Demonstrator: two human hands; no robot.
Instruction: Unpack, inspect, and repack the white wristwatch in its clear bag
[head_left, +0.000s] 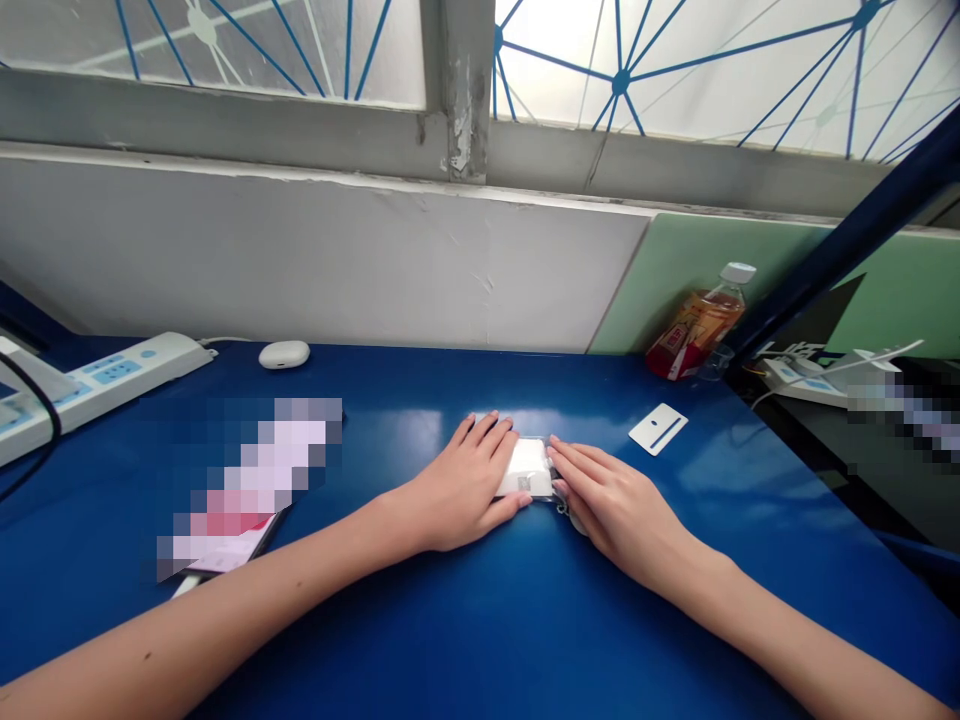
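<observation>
A small flat white packet in a clear plastic sleeve (529, 468) lies on the blue table between my two hands. My left hand (474, 485) holds its left side, fingers over the far edge and thumb along the near edge. At the right end, my right hand (619, 500) has its fingers pressed together on the sleeve's edge. A small metal-looking ring or chain (561, 508) and part of a pale rounded thing (578, 523) show beneath the right fingers; what they belong to is hidden.
To the right lies a white card (658, 429), with a drink bottle (697, 325) leaning behind it. Left are a blurred phone (232, 552), a white earbud case (284, 354) and a power strip (120, 372). A blue metal post (847, 225) rises at the table's right edge.
</observation>
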